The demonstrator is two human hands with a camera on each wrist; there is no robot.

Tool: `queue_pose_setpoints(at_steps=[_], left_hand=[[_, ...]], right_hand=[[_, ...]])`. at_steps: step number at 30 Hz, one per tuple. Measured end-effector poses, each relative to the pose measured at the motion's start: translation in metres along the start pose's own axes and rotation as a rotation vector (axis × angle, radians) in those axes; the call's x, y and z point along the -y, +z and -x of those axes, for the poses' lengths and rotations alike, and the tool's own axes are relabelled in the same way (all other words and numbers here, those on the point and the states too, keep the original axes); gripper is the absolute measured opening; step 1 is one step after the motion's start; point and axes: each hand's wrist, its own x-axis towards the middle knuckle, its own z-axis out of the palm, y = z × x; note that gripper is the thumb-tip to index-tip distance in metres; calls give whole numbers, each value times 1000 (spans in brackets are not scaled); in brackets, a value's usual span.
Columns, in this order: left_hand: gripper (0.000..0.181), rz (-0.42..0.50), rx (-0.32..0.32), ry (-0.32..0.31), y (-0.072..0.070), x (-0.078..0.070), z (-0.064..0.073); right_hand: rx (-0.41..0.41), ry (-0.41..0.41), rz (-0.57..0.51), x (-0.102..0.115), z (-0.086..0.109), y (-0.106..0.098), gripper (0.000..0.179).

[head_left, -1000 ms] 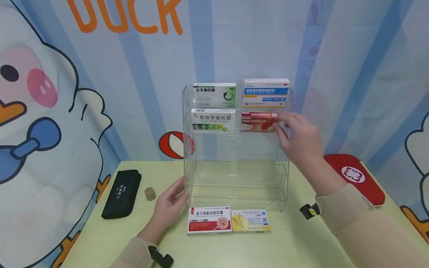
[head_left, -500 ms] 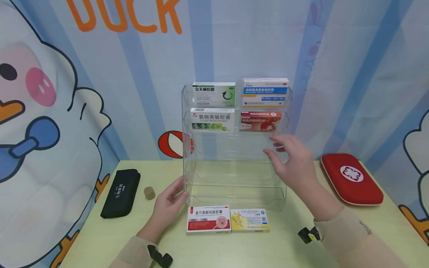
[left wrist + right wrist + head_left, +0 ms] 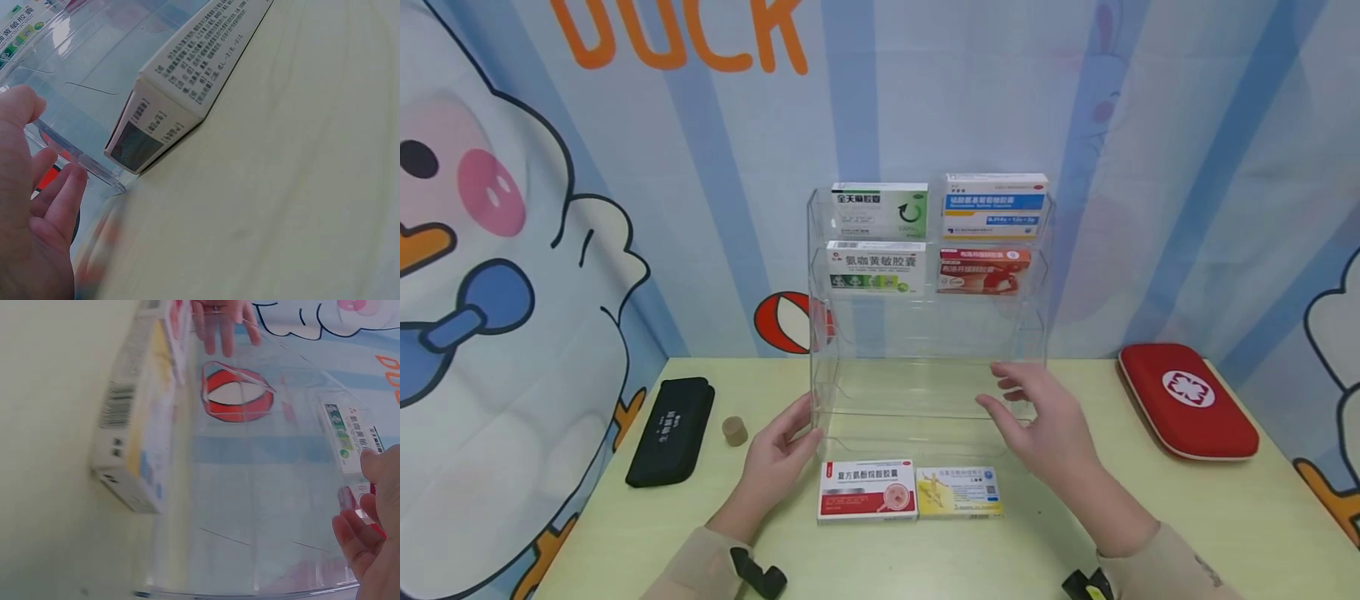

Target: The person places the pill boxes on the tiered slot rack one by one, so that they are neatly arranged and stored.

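A clear acrylic display rack (image 3: 925,387) stands on the table, its upper tiers holding medicine boxes: green-and-white (image 3: 880,210), blue-and-white (image 3: 995,207), white-and-green (image 3: 876,268) and red (image 3: 984,272). My left hand (image 3: 781,450) holds the rack's lower left side, thumb in front and fingers along the outer edge. My right hand (image 3: 1045,425) hovers at the rack's lower right, thumb and fingers apart with nothing between them. Before the rack lie a red-and-white medicine box (image 3: 867,492) and a yellow-and-white one (image 3: 958,492), side by side. In the left wrist view, the fingers (image 3: 67,200) are beside the rack's clear edge.
A black zip case (image 3: 670,432) and a small brown cylinder (image 3: 734,432) are on the table's left. To the right lies a red case (image 3: 1187,402) with a white emblem. A printed curtain (image 3: 722,167) hangs behind the table.
My right hand has let go of the red medicine box, which stays in the second tier, and has come down past the lower tiers. The left hand keeps its place at the rack.
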Motion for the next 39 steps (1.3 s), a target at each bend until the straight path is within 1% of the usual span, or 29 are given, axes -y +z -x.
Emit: queue_pose_setpoints(at_steps=[3, 13, 18, 22, 27, 30, 34, 37, 39], left_hand=[[62, 3, -2, -5, -1, 0, 1], [63, -6, 1, -25, -1, -1, 1], [63, -14, 2, -31, -1, -2, 2], [63, -10, 5, -25, 0, -2, 1], [63, 10, 7, -17, 0, -1, 2], [63, 15, 12, -16, 1, -1, 2], [63, 9, 6, -32, 1, -1, 1], [63, 10, 1, -39, 0, -1, 1], [62, 11, -1, -38, 0, -2, 1]], right_hand=[[25, 5, 2, 1, 12, 6, 45], [60, 19, -46, 2, 44, 22, 45], [70, 79, -110, 5, 60, 30, 40], [89, 136, -121, 6, 68, 33, 38], [123, 182, -89, 6, 80, 36, 35], [160, 207, -35, 7, 90, 37, 33], [173, 202, 33, 5, 98, 38, 34], [149, 174, 35, 2, 101, 37, 36], [149, 173, 38, 0, 103, 36, 38]])
